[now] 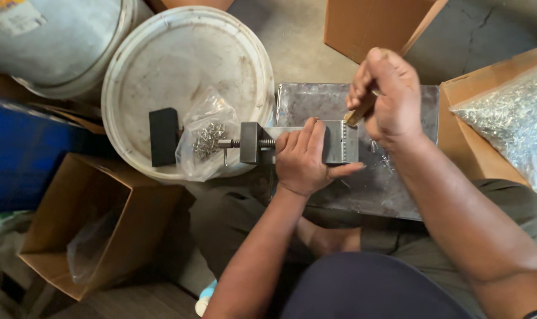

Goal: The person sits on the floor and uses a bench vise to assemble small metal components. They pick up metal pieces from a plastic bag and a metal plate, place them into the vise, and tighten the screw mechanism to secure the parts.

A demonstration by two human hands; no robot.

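Two hands work the small vise (pixel 333 142), lying crosswise on a steel plate (pixel 398 195): left hand (pixel 301 159) clamped over it, right hand (pixel 386 97) just above, fist gripping a wooden-handled tool (pixel 358 112)

The vise (pixel 315 143) under the left hand (pixel 304 162) was grey metal with a dull, brushed look, and the plate (pixel 369 189) below it was scratched, stained steel. The right hand (pixel 386 97) held a stick (pixel 360 110) that looked like wood. The bag (pixel 206 139) was thin, clear, glossy plastic. The lid (pixel 179 65) was matt white and dirty. The boxes (pixel 85 218) were plain brown cardboard.
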